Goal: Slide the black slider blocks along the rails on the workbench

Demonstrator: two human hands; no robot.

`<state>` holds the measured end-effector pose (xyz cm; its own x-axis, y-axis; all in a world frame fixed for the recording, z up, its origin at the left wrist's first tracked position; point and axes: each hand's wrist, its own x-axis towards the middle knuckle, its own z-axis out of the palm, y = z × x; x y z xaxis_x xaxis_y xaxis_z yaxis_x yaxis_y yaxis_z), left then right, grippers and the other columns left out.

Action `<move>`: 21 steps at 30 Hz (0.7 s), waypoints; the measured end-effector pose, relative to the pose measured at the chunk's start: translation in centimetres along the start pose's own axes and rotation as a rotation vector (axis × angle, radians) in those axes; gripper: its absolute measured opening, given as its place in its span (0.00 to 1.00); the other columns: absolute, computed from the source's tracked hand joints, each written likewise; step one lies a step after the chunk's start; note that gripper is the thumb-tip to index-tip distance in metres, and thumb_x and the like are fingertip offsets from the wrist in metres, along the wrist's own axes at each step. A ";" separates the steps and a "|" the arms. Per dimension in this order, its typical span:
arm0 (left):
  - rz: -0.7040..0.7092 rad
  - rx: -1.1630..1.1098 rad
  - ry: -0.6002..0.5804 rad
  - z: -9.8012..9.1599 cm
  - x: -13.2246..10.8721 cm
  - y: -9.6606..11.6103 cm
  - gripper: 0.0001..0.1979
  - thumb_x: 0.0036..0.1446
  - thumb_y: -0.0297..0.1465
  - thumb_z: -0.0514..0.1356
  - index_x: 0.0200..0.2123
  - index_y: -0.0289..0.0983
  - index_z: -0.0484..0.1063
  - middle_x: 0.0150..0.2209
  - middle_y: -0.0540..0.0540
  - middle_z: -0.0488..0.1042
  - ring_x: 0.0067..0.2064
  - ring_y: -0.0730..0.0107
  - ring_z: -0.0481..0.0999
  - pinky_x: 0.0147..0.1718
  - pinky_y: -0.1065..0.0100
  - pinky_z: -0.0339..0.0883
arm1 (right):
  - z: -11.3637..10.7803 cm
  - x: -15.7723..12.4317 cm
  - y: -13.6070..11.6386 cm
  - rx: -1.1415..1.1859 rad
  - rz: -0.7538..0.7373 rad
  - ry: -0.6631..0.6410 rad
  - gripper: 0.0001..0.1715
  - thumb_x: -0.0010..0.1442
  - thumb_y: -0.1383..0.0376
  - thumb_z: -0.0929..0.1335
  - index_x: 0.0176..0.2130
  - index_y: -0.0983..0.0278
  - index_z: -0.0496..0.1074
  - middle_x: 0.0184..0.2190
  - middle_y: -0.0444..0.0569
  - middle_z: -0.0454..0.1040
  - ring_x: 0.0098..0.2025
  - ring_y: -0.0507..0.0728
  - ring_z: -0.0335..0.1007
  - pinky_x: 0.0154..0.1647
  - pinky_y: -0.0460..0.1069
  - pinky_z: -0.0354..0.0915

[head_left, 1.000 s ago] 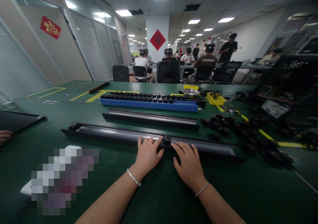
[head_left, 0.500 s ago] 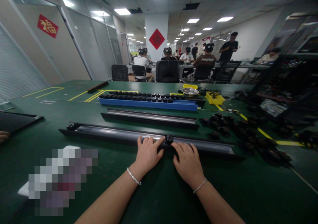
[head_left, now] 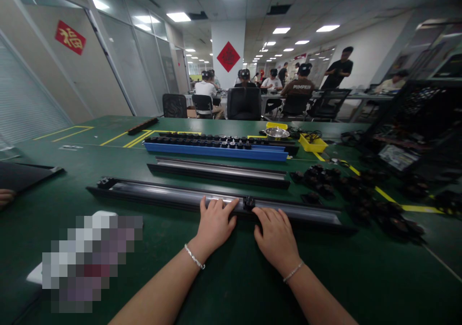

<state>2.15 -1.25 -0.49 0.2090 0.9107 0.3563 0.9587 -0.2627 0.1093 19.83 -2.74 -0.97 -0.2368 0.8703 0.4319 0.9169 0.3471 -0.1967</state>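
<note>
A long dark channel rail lies across the table before me. Partway along its trough sits a small black component; a similar black piece is at the rail's left end. My left hand rests over the rail's near edge with fingers spread, its index fingertip just left of the component. On the other side, my right hand has its fingers stretched over the near edge. Its index fingertip is close to the component's right side; whether it touches I cannot tell.
Behind lie a second dark rail and a blue rail bearing several black pieces. Loose black components are heaped at right, near a yellow bin and a metal dish. Another person's hand shows at far left.
The black component has shifted slightly right along the rail, and my right hand has moved right with it. My left hand has hardly moved.
</note>
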 end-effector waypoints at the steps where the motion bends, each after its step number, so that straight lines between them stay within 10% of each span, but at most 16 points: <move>1: 0.000 0.000 0.002 0.0 0.0 0.0 0.22 0.57 0.37 0.54 0.56 0.51 0.62 0.40 0.47 0.71 0.46 0.59 0.67 0.57 0.44 0.43 | 0.0 0.0 0.0 -0.001 0.002 0.004 0.20 0.56 0.69 0.61 0.49 0.59 0.67 0.45 0.49 0.72 0.50 0.57 0.63 0.59 0.57 0.47; 21: -0.019 0.093 -0.017 0.0 0.0 0.3 0.29 0.54 0.38 0.56 0.60 0.44 0.57 0.40 0.44 0.71 0.45 0.57 0.67 0.54 0.48 0.47 | -0.2 -0.5 0.9 -0.049 0.051 0.000 0.20 0.56 0.68 0.62 0.48 0.58 0.68 0.46 0.48 0.72 0.54 0.59 0.62 0.60 0.59 0.47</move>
<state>2.47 -1.34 -0.50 0.1931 0.9207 0.3392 0.9761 -0.2154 0.0290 20.89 -2.93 -1.15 -0.1888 0.8863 0.4228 0.9426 0.2843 -0.1749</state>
